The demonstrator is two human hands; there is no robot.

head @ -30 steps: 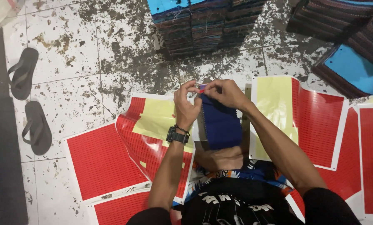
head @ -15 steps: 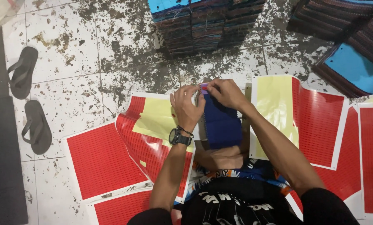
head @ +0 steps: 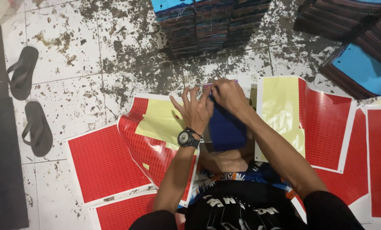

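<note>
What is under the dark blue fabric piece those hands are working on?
The dark blue fabric piece rests over the person's knee. The floor directly beneath is covered.

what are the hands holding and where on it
Both the left hand and right hand pinch the far top edge of a dark blue pouch-like item.

The folded soft cloth piece (head: 226,127) is dark blue; flat paper sticker sheets (head: 103,164) at eight o'clock are red with white edges.
</note>
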